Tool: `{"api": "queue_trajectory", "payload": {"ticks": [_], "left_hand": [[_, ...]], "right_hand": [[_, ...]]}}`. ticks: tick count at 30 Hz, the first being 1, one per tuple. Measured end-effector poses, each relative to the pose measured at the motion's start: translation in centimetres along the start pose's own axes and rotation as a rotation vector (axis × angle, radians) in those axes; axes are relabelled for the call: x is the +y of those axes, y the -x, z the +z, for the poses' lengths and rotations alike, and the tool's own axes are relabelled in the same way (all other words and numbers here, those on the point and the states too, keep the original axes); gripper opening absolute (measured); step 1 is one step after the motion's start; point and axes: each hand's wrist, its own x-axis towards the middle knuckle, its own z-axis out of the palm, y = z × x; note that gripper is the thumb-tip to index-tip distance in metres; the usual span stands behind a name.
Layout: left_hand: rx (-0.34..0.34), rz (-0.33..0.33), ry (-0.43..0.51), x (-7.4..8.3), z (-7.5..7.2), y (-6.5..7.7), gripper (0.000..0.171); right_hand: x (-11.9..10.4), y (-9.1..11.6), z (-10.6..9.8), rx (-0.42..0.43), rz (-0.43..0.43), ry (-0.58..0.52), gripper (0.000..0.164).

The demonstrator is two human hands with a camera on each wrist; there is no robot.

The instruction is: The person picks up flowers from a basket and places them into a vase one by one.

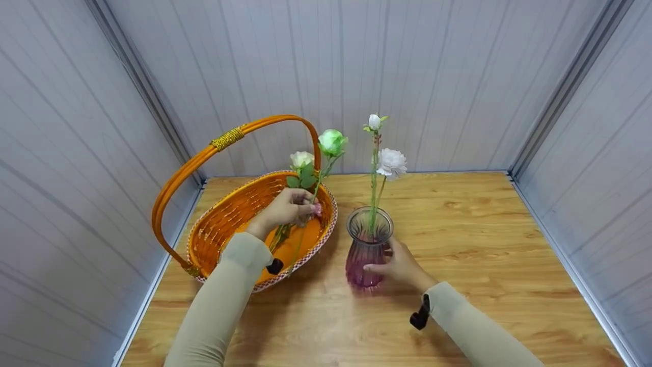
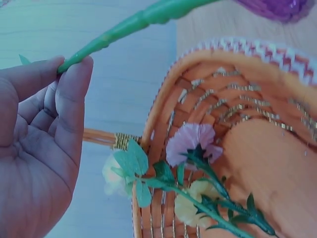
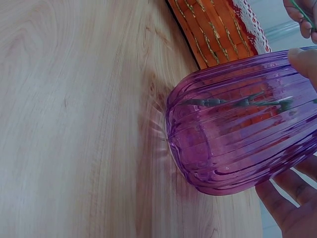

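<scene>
Pinched between my left hand's thumb and fingers is the green stem of an artificial rose with a pale green head. This rose stands upright over the right side of an orange woven basket. My right hand grips a ribbed glass vase, clear grey at the top and purple-pink below, its fingers and thumb around the side. The vase stands upright on the table. It holds a white bud and a full white flower, stem ends showing through the glass.
In the basket lie a cream rose, a pink carnation and a yellowish flower. The basket's tall arched handle rises at its left and back. Pale panel walls enclose the wooden table.
</scene>
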Motion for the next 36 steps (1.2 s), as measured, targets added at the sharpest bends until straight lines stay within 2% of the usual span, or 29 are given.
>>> {"api": "queue_trajectory", "payload": {"ticks": [4, 12, 16, 21, 31, 36], "left_hand": [[0.011, 0.020, 0.022, 0.3, 0.7, 0.3, 0.012], [0.087, 0.036, 0.076, 0.8, 1.9, 0.4, 0.012], [0.094, 0.051, 0.100, 1.0, 2.4, 0.5, 0.013], [0.122, 0.073, 0.164, 1.3, 2.9, 0.6, 0.014], [0.274, 0.138, 0.294, 2.7, 4.2, 0.4, 0.019], [0.318, 0.176, 0.376, 3.4, 4.8, 0.4, 0.017]], "right_hand": [[-0.1, 0.0, 0.0, 0.002, 0.002, -0.002, 0.087], [0.3, -0.1, 0.0, 0.002, 0.011, 0.012, 0.087], [0.2, -0.1, -0.1, 0.007, 0.013, 0.012, 0.088], [0.2, -0.1, 0.0, 0.006, 0.016, 0.004, 0.088], [0.2, -0.1, 0.0, 0.008, 0.026, -0.012, 0.089], [0.1, -0.1, 0.0, 0.002, 0.034, -0.004, 0.088]]}}
